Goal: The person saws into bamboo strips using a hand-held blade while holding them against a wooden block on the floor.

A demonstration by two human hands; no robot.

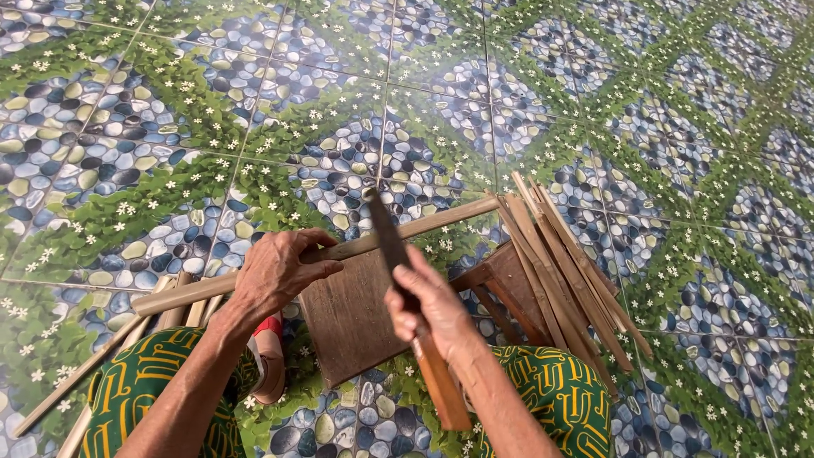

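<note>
bamboo strip (339, 253) is gripped by the left hand (275, 271) and laid across the small wooden stool (352, 318), while the right hand (428, 309) is clamped on the wooden handle of a large knife (388, 237), its blade raised over the strip. more split strips (564, 276) are leaned on the stool's right, others (170, 318) lie on the patterned tile floor (593, 102). the left fingers could be nicked if the blade were brought down too near them or glanced off the rounded strip.

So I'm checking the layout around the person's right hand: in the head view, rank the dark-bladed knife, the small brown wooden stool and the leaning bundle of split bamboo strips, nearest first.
1. Dark-bladed knife with wooden handle: gripped in the right hand.
2. Small brown wooden stool: just beneath and left of it.
3. Bundle of split bamboo strips: farther right, leaning on the stool.
</note>
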